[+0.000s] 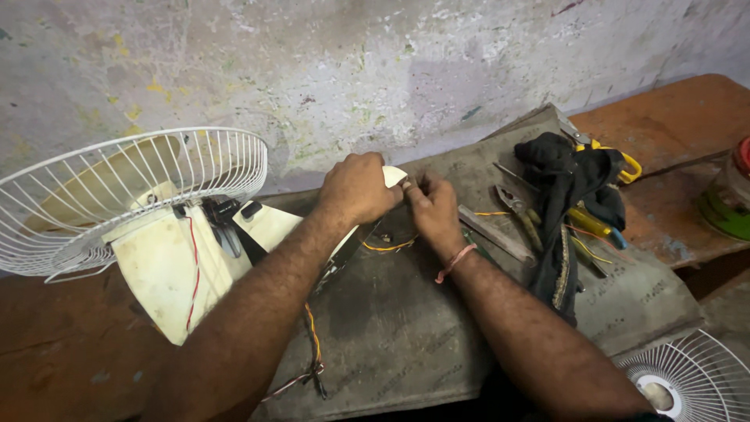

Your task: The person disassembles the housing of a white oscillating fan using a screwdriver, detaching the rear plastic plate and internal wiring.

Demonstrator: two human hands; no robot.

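The left hand (358,187) is shown closed, knuckles up, over the rounded end of a cream plastic fan housing (269,227), which is gripped beneath the palm. The right hand (432,209) is set just beside it, fingertips pinched together on a small part at the housing's edge; what exactly is pinched cannot be told. A pink thread band (455,262) is worn at the right wrist. Orange and yellow wires (388,247) are seen emerging below the two hands, and a bundle of red and yellow wires (314,344) is trailed down across the grey mat (391,328) on which the work is laid. To the left, the housing is joined to a white wire fan guard (133,191), tilted on its side. To the right of the hands, pliers (522,212) and a flat metal file (495,234) are laid on the mat, near a black cloth (564,195). A second white guard (691,379) is visible at the lower right corner.
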